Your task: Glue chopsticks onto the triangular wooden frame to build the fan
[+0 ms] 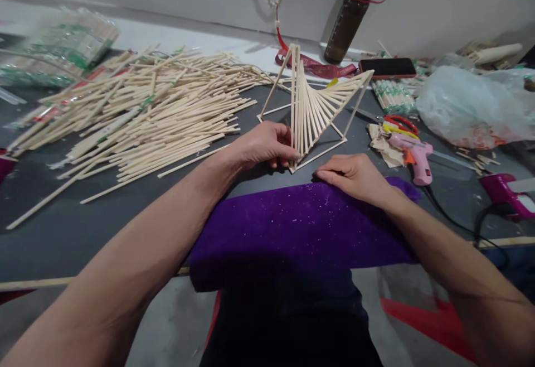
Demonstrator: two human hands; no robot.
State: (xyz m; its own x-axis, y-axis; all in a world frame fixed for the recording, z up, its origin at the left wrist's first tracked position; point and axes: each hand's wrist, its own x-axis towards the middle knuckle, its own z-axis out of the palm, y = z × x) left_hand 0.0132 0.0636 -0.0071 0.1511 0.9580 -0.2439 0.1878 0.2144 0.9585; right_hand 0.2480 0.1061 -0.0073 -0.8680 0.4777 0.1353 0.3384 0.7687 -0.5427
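Observation:
A model made of thin wooden sticks point(316, 111) stands on the grey table, its sticks fanned in a twisted surface inside an angular frame. My left hand point(267, 145) is closed on the model's lower front corner, thumb and fingers round the base of the upright sticks. Just right of that corner, my right hand point(349, 174) rests at the edge of a purple cloth point(276, 227), its fingers curled together; whether anything is between them is hidden. The cloth lies over the table's front edge and is dotted with small pale specks.
Loose sticks point(167, 105) form a large pile at left, beside plastic packs point(62, 43). Behind stand a dark bottle point(349, 21) and a phone point(388, 67). At right lie a pink glue gun point(413, 152) with a cable, red-handled pliers point(401, 124) and a plastic bag point(472, 105).

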